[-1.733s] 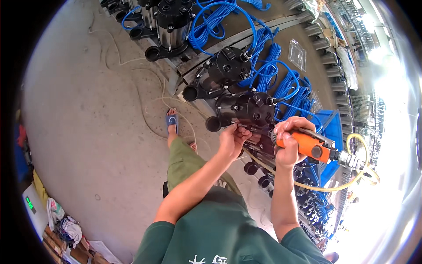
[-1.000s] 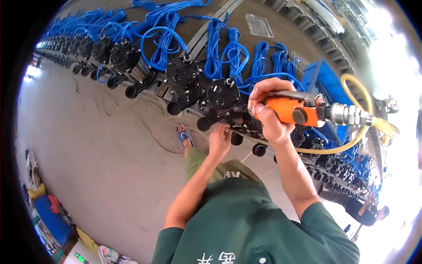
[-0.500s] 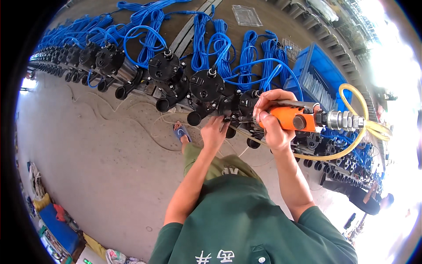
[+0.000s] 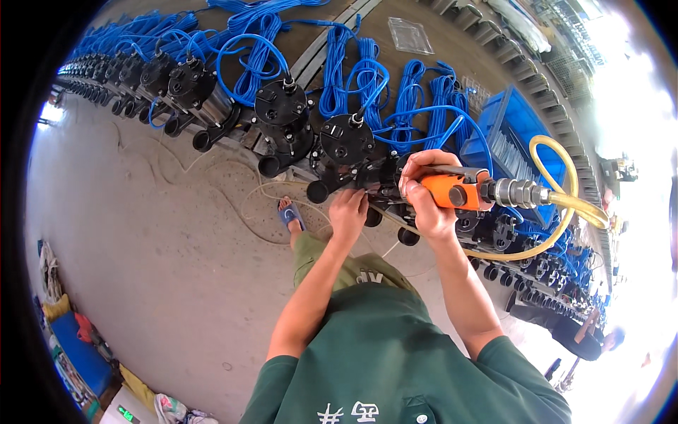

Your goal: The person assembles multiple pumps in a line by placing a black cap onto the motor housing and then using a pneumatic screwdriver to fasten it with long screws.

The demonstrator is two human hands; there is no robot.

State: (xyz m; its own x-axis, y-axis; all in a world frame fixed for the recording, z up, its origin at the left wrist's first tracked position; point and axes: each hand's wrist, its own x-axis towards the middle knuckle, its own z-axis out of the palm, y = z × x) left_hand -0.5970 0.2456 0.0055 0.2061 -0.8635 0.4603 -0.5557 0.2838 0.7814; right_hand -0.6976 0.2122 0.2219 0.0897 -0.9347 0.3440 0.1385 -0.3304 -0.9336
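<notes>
My right hand [image 4: 428, 194] is wrapped round an orange air driver [image 4: 452, 189], whose lever lies along the top and whose yellow hose [image 4: 565, 205] trails from its back end. The driver's front end is hidden behind my fingers, toward a black submersible pump [image 4: 381, 173] lying tilted in the row. At that pump's lower side is my left hand [image 4: 348, 212], fingers bent together against it. What the fingertips pinch is too small to make out. Just left stands an upright pump [image 4: 346, 141] with a round black lid and a blue cable.
More black pumps [image 4: 282, 116] line the bench edge on both sides. Bundled blue cables [image 4: 335, 74] lie behind them, near a blue crate [image 4: 482, 150] of thin pale pieces. Thin hoses cross the floor [image 4: 176, 247]. Another person [image 4: 575, 336] is at the far right.
The view has shifted, so the pumps and crate appear a little farther right. My right hand and the driver have come slightly left, closer to my left hand. Both grips look the same.
</notes>
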